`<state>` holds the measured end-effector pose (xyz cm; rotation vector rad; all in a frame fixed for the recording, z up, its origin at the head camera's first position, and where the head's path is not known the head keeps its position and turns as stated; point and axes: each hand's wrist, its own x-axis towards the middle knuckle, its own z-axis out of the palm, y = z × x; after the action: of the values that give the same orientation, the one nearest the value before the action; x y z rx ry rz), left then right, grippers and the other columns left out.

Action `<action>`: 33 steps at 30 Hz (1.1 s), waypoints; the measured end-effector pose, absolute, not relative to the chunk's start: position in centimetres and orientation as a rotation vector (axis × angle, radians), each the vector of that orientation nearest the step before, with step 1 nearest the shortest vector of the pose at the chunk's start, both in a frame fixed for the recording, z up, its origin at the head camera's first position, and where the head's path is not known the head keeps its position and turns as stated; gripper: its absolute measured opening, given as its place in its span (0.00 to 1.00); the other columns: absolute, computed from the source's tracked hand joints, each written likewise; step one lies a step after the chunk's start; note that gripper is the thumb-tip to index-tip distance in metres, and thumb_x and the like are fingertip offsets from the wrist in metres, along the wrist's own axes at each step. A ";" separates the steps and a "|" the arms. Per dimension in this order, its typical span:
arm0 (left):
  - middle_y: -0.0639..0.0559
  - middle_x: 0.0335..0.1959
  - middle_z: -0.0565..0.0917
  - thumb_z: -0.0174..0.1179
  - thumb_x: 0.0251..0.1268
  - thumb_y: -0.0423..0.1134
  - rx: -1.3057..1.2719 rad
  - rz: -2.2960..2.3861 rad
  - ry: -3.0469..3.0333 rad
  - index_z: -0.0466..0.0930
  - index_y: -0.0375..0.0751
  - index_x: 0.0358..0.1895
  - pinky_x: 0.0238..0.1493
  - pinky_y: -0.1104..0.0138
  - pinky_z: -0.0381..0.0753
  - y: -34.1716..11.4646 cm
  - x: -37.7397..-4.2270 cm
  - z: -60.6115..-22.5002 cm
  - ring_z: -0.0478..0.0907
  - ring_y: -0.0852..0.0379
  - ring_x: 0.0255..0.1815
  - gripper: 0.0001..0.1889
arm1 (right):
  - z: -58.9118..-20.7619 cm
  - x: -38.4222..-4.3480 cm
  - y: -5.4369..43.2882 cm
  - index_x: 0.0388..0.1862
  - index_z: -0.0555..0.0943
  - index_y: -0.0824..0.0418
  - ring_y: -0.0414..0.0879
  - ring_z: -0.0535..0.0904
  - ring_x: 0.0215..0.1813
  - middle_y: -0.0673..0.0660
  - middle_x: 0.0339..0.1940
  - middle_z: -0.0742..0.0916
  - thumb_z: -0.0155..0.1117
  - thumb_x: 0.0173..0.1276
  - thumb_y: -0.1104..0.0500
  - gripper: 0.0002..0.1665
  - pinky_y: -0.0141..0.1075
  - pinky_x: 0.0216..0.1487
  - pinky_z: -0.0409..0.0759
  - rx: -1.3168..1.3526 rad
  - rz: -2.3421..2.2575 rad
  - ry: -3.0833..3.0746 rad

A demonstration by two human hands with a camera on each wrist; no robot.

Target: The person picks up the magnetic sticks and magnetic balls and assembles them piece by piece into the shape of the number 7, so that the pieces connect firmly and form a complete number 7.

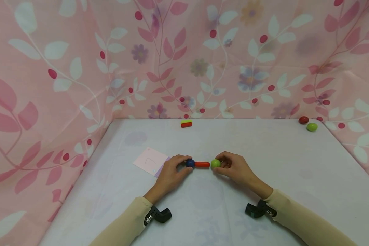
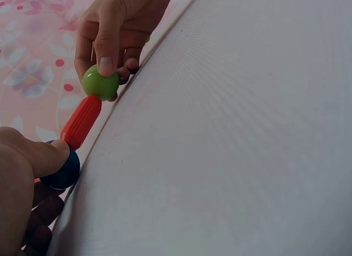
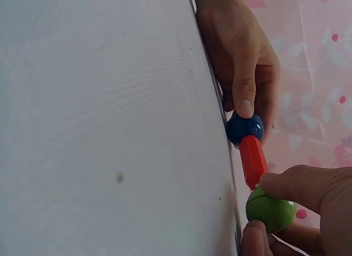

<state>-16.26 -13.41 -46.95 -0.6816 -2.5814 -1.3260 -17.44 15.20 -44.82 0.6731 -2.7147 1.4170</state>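
Observation:
My left hand [image 1: 173, 172] pinches a dark blue ball [image 1: 190, 163] between thumb and fingers. A red ribbed rod [image 1: 202, 164] extends from that ball toward the right, one end against it. Opposite, my right hand [image 1: 235, 168] holds a light green ball [image 1: 215, 164] at the rod's other end. Only a very slim gap shows there in the head view; whether they touch I cannot tell. The right wrist view shows a groove across the green ball [image 3: 269, 210], with the thumb on top. In the left wrist view the rod [image 2: 81, 123] lines up between both balls.
A pink card [image 1: 149, 160] with a line drawing lies left of my left hand. At the table's [image 1: 283, 143] back edge sit a second red rod [image 1: 186, 125] and a yellow-green rod [image 1: 186, 121]. A dark red ball [image 1: 303, 120] and another green ball [image 1: 312, 127] rest far right.

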 end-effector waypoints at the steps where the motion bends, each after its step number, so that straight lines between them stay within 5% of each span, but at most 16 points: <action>1: 0.54 0.55 0.85 0.72 0.68 0.36 -0.680 -1.323 -2.583 0.84 0.41 0.63 0.60 0.56 0.77 -13.4 -16.3 -47.0 0.80 0.57 0.57 0.20 | -44.8 -17.4 15.2 0.48 0.85 0.62 0.44 0.81 0.37 0.50 0.37 0.86 0.81 0.61 0.63 0.18 0.35 0.39 0.81 0.672 1.417 -2.715; 33: 0.53 0.56 0.85 0.72 0.68 0.37 -0.662 -1.310 -2.603 0.84 0.43 0.62 0.62 0.56 0.76 -13.4 -16.3 -47.0 0.79 0.56 0.58 0.20 | -44.7 -17.5 15.1 0.50 0.85 0.62 0.44 0.81 0.35 0.49 0.35 0.86 0.81 0.61 0.62 0.19 0.36 0.38 0.81 0.695 1.386 -2.723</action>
<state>-16.28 -13.41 -46.95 -0.6623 -2.6031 -1.3102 -17.47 15.06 -44.71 0.6950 -2.7227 1.3859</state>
